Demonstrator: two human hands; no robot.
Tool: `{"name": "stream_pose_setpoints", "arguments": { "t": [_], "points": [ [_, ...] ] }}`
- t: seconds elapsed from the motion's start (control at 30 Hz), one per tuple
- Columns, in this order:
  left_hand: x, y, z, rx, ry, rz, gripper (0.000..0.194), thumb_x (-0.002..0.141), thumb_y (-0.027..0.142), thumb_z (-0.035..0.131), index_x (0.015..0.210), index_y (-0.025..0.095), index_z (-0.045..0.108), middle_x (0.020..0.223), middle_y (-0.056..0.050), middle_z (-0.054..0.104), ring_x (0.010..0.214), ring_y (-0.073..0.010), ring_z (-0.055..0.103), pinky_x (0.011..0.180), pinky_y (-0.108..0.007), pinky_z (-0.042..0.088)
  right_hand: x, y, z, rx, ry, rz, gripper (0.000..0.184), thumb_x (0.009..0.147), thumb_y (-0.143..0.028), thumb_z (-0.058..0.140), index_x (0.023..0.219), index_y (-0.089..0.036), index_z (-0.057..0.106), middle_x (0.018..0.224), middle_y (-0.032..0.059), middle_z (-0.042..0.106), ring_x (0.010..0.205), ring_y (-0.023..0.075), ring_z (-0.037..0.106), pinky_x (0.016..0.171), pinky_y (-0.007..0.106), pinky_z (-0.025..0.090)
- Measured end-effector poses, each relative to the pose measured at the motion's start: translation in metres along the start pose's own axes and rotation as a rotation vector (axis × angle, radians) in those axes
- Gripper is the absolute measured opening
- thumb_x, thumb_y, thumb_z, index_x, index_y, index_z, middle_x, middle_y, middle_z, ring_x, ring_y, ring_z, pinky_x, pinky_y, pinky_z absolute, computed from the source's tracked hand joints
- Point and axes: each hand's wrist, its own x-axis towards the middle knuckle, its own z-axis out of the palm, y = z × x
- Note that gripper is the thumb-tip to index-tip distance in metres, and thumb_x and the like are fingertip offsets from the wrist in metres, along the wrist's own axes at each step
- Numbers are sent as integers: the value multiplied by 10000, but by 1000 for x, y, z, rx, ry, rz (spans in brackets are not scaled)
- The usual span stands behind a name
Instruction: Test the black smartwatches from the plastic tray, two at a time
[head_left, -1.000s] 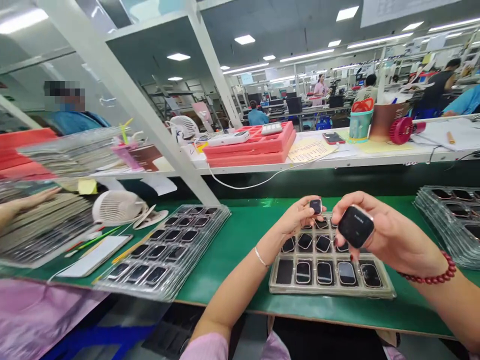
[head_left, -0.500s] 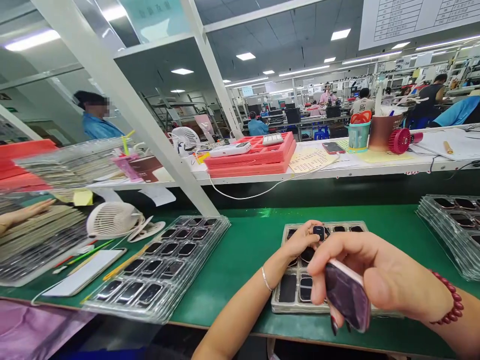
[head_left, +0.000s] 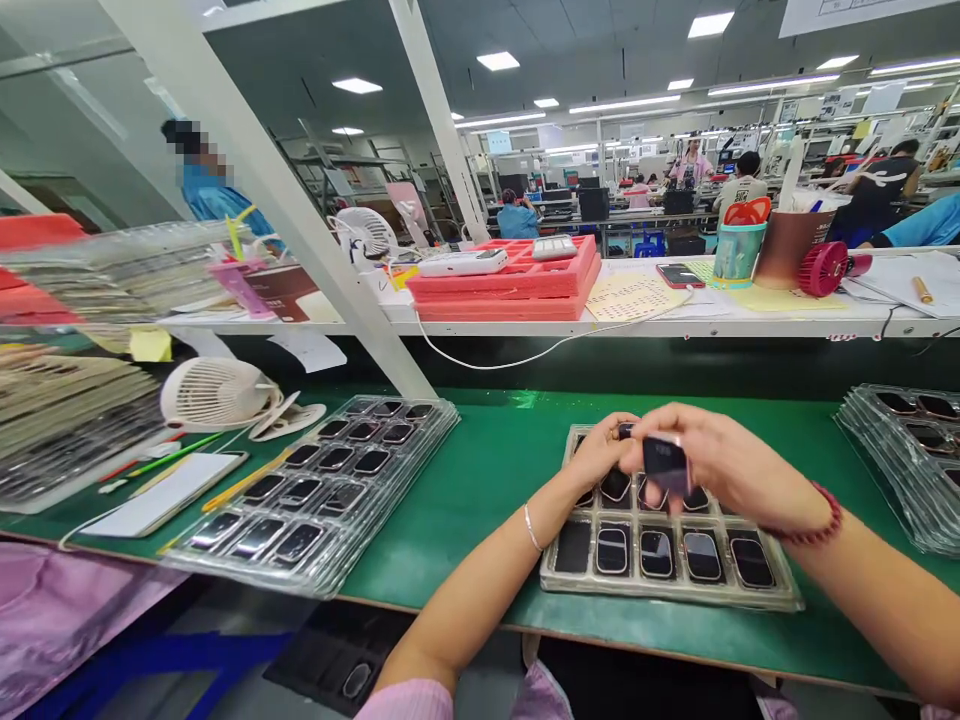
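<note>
Head view, two hands (head_left: 600, 458) (head_left: 724, 468), two held devices (head_left: 666, 464) (head_left: 625, 431)

We note a white shelf (head_left: 795, 327) running above the bench (head_left: 480, 500). On it: red foam tray (head_left: 495, 300), phone (head_left: 681, 275), teal cup (head_left: 739, 258) with orange handles (head_left: 748, 212) poking out, brown container (head_left: 791, 245) just beside, maroon fan (head_left: 823, 268). White cable (head_left: 495, 367) loops below the edge. Bench, far left: we see a pale fan (head_left: 214, 393), green pen (head_left: 180, 453), white slab (head_left: 165, 494). Behind, a person in blue (head_left: 225, 205).
</note>
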Motion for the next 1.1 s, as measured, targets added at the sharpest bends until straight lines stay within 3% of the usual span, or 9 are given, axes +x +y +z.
{"name": "stream_pose_setpoints", "arguments": {
  "t": [0.1,0.17,0.3,0.5,0.67,0.9,1.1],
  "points": [
    [1,0,1,-16,40,-30,360,716,164,658,1062,139,563,778,-11,648,615,-104,612,478,-164,403,19,35,-57,-83,266,75,397,855,-362,683,1205,-198,592,1210,136,654,904,181,705,654,255,605],
    [1,1,2,-32,38,-55,395,686,121,634,1071,145,549,848,-25,664,650,-112,641,488,-163,421,25,61,-89,-148,368,131,448,792,-222,713,1215,-202,569,1201,128,668,894,172,712,656,239,601],
    [0,2,2,-49,3,-96,471,641,63,602,1099,155,541,982,-54,676,746,-133,679,560,-177,476,25,98,-120,-232,376,137,484,746,-151,674,1208,-190,532,1169,123,688,866,164,716,693,278,606],
    [0,-1,2,3,-30,-98,461,693,116,622,1147,156,555,1033,-82,675,812,-166,687,611,-213,497,21,106,-119,-308,290,80,392,768,-199,650,1145,-195,543,1171,103,676,906,173,706,750,330,610],
    [1,-3,0,63,-54,-76,335,802,250,586,1116,135,601,974,-90,685,710,-159,676,562,-224,477,21,106,-119,-323,310,134,260,844,-275,608,1081,-170,581,1037,96,699,811,161,715,659,278,601],
    [0,-2,1,42,-60,-103,450,705,98,550,1151,156,570,1061,-88,685,779,-165,696,574,-204,482,21,108,-119,-323,275,75,408,738,-145,603,1131,-200,508,1111,82,669,832,165,697,618,271,582],
    [0,-1,1,55,-56,-120,454,700,92,533,1151,141,555,1040,-92,687,754,-157,699,577,-202,485,21,108,-120,-292,254,81,424,723,-115,575,1133,-197,503,1116,74,660,842,153,689,636,256,578]
  ]
}}
